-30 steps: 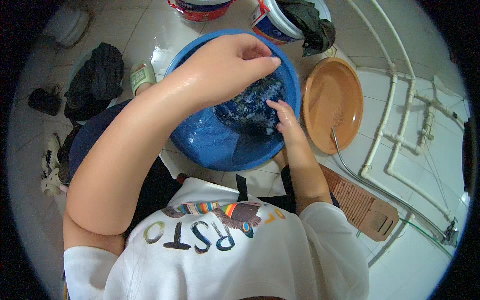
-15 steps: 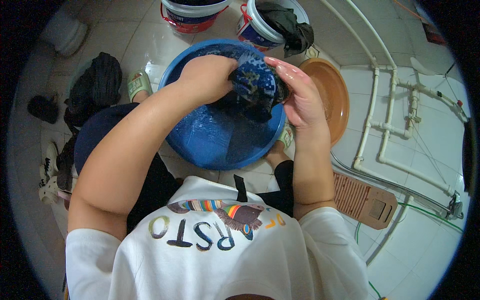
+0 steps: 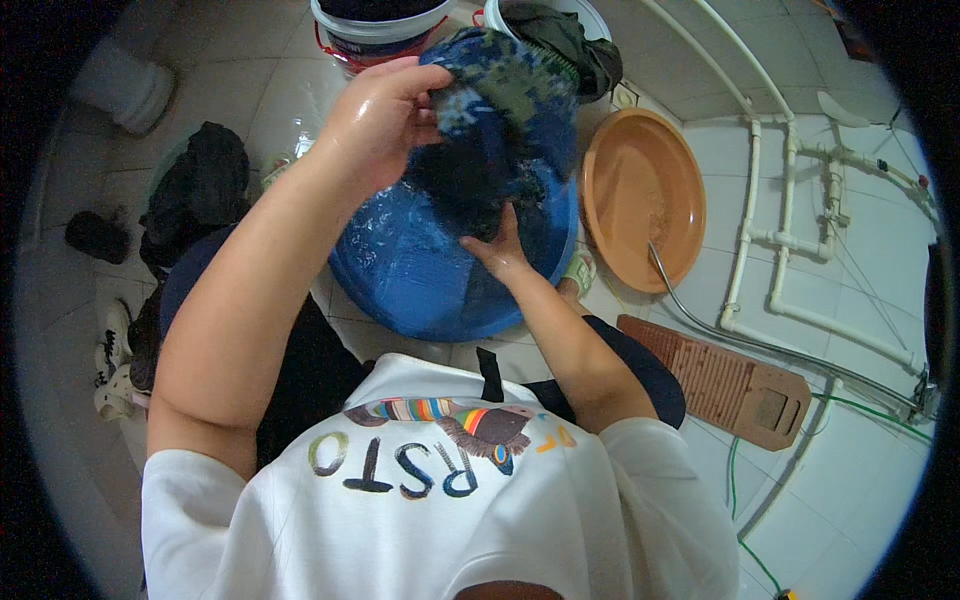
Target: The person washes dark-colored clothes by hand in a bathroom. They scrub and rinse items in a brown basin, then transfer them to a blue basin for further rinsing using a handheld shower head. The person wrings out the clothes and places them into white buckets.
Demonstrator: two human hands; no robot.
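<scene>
A wet blue-and-green camouflage cloth piece (image 3: 520, 95) with a dark lower part hangs tilted over the blue basin (image 3: 400, 305); its exact kind is unclear. My left hand (image 3: 385, 120) pinches its upper left edge, thumb and fingers closed on it. Beneath the dark part is my right hand (image 3: 498, 250), thumb and forefinger spread apart. The other fingers of that hand are hidden by the cloth. Water lies in the basin, with more dark fabric partly seen at its right side.
Two buckets stand beyond the basin: one (image 3: 385, 25) dark inside, the other with dark cloth (image 3: 560, 45) over its rim. To the right are an orange basin (image 3: 598, 200), a hose (image 3: 745, 335), a brown washboard (image 3: 715, 380) and white wall pipes (image 3: 748, 200). Dark clothes (image 3: 200, 185) lie left.
The camouflage cloth has been raised and spread out, showing more of its outer side. My left hand has moved slightly left; my right hand has come off its right edge and down underneath.
</scene>
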